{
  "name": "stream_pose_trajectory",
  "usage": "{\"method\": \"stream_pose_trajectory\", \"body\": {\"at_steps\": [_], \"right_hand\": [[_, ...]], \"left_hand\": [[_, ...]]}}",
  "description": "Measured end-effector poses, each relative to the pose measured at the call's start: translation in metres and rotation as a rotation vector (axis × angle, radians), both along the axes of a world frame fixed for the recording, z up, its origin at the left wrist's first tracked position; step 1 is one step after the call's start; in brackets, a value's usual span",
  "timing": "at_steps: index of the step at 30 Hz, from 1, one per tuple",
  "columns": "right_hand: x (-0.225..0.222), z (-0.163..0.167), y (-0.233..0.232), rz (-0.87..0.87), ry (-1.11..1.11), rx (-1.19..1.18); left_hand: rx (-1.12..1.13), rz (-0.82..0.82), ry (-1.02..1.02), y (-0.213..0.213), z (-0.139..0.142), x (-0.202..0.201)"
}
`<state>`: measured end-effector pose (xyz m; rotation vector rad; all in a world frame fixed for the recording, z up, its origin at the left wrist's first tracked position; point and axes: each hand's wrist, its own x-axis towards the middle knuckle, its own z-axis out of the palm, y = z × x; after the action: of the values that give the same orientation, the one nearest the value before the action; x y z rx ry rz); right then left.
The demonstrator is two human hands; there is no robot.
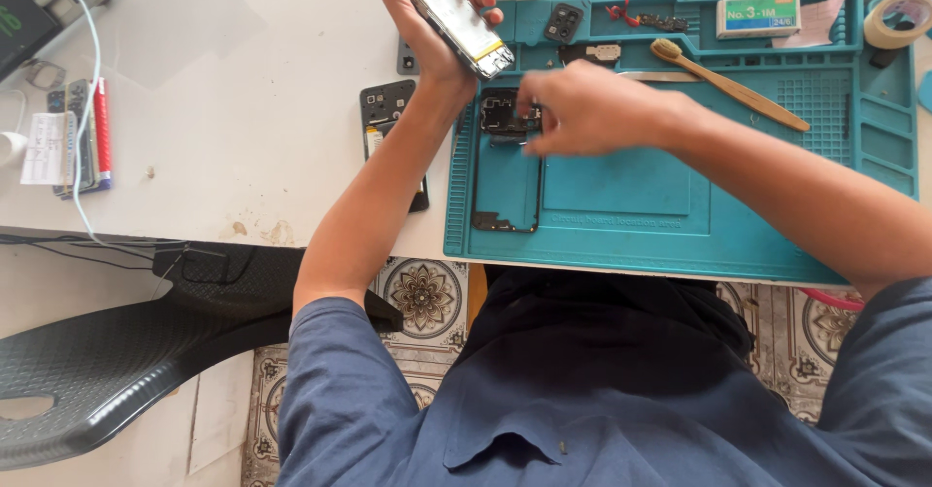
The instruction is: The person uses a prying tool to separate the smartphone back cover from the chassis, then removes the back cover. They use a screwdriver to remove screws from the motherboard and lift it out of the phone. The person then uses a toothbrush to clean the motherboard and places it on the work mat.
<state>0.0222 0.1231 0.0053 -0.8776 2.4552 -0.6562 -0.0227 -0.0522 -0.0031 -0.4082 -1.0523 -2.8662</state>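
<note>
Two hands busy: left hand (432, 21) is wrapped around an opened phone (456, 16), lifted over the far desk (243, 89) edge, where a slip would drop that glossy slab. Right hand (573, 108), fingers pinched, is touching the black plastic frame (505, 171) on the teal rubbery mat (680, 205); can't tell if it's holding anything. Bamboo brush (728, 84) nearby could get knocked.

We see an opened phone (456, 16), battery showing, tilted above the table; a black frame (507, 162) lies flat on the mat.
</note>
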Motion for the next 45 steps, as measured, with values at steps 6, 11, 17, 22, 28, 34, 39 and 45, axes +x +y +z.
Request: {"method": "stream_pose_trajectory", "body": {"at_steps": [6, 11, 17, 22, 28, 34, 39, 45], "right_hand": [[0.041, -0.002, -0.019, 0.451, 0.074, 0.092], [0.052, -0.011, -0.025, 0.449, 0.111, 0.137], [0.046, -0.012, -0.024, 0.442, 0.102, 0.153], [0.046, -0.01, -0.023, 0.46, 0.143, 0.152], [0.048, -0.003, -0.024, 0.435, 0.143, 0.148], [0.053, 0.027, -0.013, 0.444, 0.195, 0.017], [0.053, 0.067, 0.033, 0.364, 0.448, -0.238], [0.049, 0.057, 0.096, 0.105, 0.327, 0.06]], "left_hand": [[0.028, -0.021, -0.047, -0.004, 0.002, 0.002], [0.022, -0.008, -0.066, -0.006, 0.001, 0.003], [0.003, -0.013, -0.046, -0.006, 0.001, 0.004], [-0.011, -0.018, -0.028, -0.006, 0.0, 0.003], [-0.004, -0.043, -0.002, -0.005, 0.0, 0.003], [0.023, -0.058, 0.037, -0.004, 0.0, 0.005], [-0.096, 0.017, -0.027, -0.001, -0.007, 0.008], [-0.14, -0.138, 0.053, 0.017, -0.009, 0.016]]}}
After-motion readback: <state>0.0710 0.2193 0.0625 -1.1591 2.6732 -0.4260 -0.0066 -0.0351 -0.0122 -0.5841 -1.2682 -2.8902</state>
